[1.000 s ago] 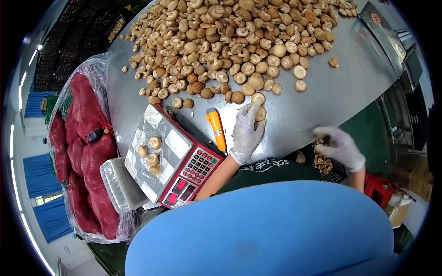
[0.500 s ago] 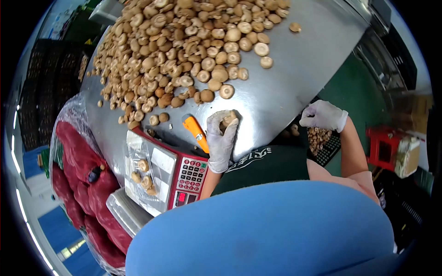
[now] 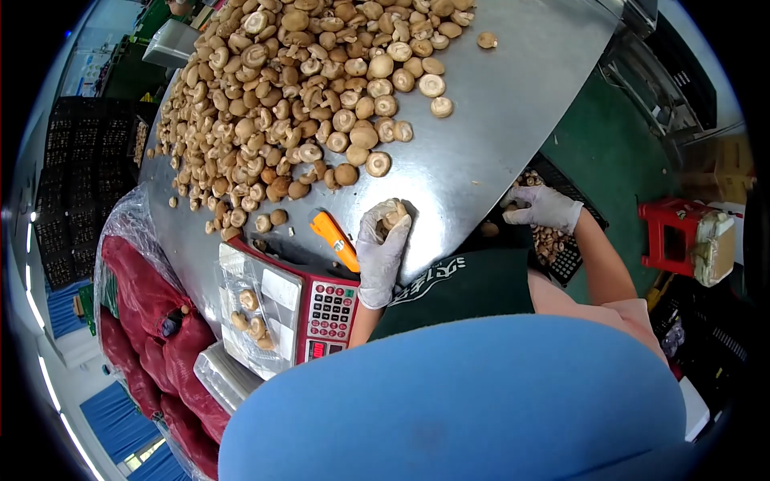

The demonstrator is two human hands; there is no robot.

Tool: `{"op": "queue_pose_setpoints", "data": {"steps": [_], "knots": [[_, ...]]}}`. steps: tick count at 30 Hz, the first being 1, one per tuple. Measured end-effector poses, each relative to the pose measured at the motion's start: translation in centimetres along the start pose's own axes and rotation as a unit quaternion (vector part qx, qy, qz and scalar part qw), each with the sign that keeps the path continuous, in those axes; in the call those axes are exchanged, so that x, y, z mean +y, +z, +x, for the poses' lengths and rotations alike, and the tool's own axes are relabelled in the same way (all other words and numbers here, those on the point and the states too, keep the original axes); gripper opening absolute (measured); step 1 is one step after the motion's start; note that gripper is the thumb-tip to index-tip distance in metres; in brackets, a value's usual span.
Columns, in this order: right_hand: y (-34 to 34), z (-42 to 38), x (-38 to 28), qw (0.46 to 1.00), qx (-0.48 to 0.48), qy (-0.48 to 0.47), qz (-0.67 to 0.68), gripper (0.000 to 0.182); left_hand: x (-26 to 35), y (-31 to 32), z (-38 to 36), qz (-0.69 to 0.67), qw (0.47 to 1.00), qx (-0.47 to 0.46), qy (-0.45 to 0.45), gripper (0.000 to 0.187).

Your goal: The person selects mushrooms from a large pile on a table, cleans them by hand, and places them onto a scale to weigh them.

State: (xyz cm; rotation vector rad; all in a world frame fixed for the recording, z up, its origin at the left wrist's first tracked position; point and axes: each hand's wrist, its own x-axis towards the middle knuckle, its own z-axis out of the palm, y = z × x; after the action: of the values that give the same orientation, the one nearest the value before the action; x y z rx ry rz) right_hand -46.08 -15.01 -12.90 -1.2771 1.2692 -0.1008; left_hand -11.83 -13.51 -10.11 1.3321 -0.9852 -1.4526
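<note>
mushrooms (image 3: 297, 120) sit heaped on the metal table (image 3: 513, 80). our gloved left hand (image 3: 381, 252) is curled around at least one mushroom (image 3: 394, 216), exact count hidden. our gloved right hand (image 3: 547, 208) is over the black crate (image 3: 571, 263) of mushrooms past the table edge, fingers bent; we can't tell if it grips anything. orange tool (image 3: 334, 240) just beside left hand; next, we see the scale (image 3: 331, 306) bearing a clear tray (image 3: 241, 280) with a few mushrooms.
</note>
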Motion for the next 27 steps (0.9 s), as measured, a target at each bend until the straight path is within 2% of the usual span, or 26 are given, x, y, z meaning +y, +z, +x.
{"op": "queue_pose_setpoints", "data": {"steps": [2,3,5,6,10,12,16,19,21,23,25,26,27], "knots": [[-0.5,-1.0,-2.4,0.993,-0.059,0.039,0.092,0.039,0.1,0.2,-0.1,0.009,1.0,0.004,-0.004,0.032],[-0.5,-1.1,-2.4,0.993,-0.059,0.04,0.091,0.039,0.1,0.3,-0.1,0.006,1.0,0.004,-0.001,0.032],[-0.2,-1.1,-2.2,0.945,-0.144,-0.022,0.293,0.039,0.1,0.2,-0.1,0.003,1.0,0.004,0.002,0.032],[0.2,-1.3,-2.5,0.934,-0.147,-0.038,0.323,0.04,0.0,0.1,-0.1,-0.019,1.0,-0.01,-0.003,0.033],[0.3,-1.1,-2.1,0.916,-0.195,-0.057,0.346,0.045,-0.3,0.3,-0.3,-0.069,0.997,-0.045,0.002,0.037],[0.6,-1.0,-2.0,0.891,-0.217,-0.105,0.384,0.05,-0.6,0.2,-0.2,-0.072,0.996,-0.052,0.002,0.038],[0.3,-2.0,-3.1,0.868,-0.222,-0.103,0.433,0.054,-0.8,0.0,-0.2,-0.087,0.994,-0.061,-0.001,0.042],[0.2,-2.5,-3.6,0.898,-0.165,-0.06,0.402,0.053,-0.4,0.0,-0.5,-0.128,0.989,-0.062,-0.037,0.045],[0.3,-2.3,-3.4,0.931,-0.123,-0.056,0.338,0.043,-0.4,0.0,-0.5,-0.13,0.988,-0.072,-0.033,0.046],[0.8,-1.4,-3.4,0.985,-0.061,0.056,0.149,0.043,0.0,0.0,-0.6,-0.096,0.992,-0.077,-0.021,0.05],[2.5,-0.8,-2.5,0.993,0.045,-0.07,-0.078,0.046,-0.2,0.0,-0.6,-0.125,0.988,-0.088,-0.005,0.057],[3.2,-0.7,-3.0,0.992,0.038,0.017,-0.119,0.049,-0.2,-0.1,-0.6,-0.141,0.986,-0.093,-0.012,0.06],[4.6,-0.4,-2.6,0.982,0.088,-0.046,-0.16,0.052,-0.3,-0.1,-0.7,-0.14,0.986,-0.086,-0.01,0.06]]}}
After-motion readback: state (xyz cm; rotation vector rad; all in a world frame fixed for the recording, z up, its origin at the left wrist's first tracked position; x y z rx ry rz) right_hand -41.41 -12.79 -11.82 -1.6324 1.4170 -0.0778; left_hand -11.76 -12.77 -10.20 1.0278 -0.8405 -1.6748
